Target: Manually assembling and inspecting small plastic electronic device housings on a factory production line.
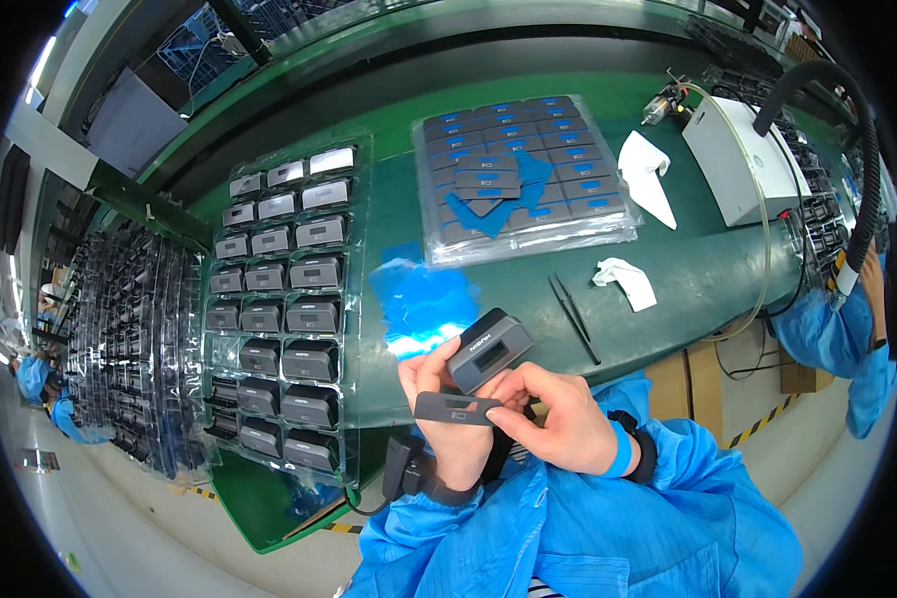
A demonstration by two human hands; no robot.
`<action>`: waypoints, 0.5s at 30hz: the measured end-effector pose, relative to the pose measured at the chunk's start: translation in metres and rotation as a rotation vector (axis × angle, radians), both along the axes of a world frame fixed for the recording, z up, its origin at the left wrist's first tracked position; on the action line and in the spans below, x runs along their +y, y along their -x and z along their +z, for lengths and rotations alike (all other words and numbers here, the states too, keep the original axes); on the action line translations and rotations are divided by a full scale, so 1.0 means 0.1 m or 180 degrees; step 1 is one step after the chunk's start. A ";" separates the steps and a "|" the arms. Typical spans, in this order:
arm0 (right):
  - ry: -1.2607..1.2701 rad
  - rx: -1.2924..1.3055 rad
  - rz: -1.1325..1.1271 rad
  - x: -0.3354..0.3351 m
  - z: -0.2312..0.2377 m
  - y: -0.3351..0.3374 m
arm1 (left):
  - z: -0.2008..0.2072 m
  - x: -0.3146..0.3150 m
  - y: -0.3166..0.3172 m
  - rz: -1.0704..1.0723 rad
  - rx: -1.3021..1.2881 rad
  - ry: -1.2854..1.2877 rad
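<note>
My left hand [437,384] is closed around a small dark grey device housing [490,351] with a little rectangular window in its face. Between the thumb and fingers of my right hand [558,419] is pinched a thin dark flat cover panel [453,409], which passes in front of my left palm, just below the housing. Ahead, a clear tray [528,245] bears rows of similar dark panels with blue film tabs, and a few loose panels [488,179] and blue film pieces [533,174] lie on top. Black tweezers [574,321] rest right of my hands.
Left of me, a clear blister tray [353,289] holds rows of grey housings, beside tall stacks of loaded trays [135,349]. Blue film [424,299] is piled on the green mat. White cloths [648,177], a white box [743,164] and a black hose [867,149] stand rightward, near another person's blue sleeve [822,334].
</note>
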State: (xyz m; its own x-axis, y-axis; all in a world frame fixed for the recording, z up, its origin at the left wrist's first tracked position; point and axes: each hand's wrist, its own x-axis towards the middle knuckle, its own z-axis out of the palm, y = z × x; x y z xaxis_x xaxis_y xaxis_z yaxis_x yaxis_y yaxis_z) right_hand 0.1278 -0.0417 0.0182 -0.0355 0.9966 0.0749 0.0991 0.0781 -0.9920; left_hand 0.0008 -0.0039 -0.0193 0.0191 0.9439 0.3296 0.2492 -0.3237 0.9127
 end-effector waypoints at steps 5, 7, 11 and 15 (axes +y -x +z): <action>0.0121 -0.0441 0.0040 -0.02 0.04 -0.03 | 0.00 0.00 0.00 0.0099 0.0386 -0.0189; -0.0713 -0.1620 0.0098 0.01 0.03 -0.06 | 0.00 0.01 -0.01 0.0081 0.0214 -0.0260; -0.1436 -0.2681 -0.0137 0.03 0.08 -0.07 | -0.01 0.02 -0.02 0.0027 0.0205 -0.0290; -0.1699 -0.3104 -0.0183 0.06 0.12 -0.17 | 0.03 0.00 -0.02 0.0071 0.0201 -0.0174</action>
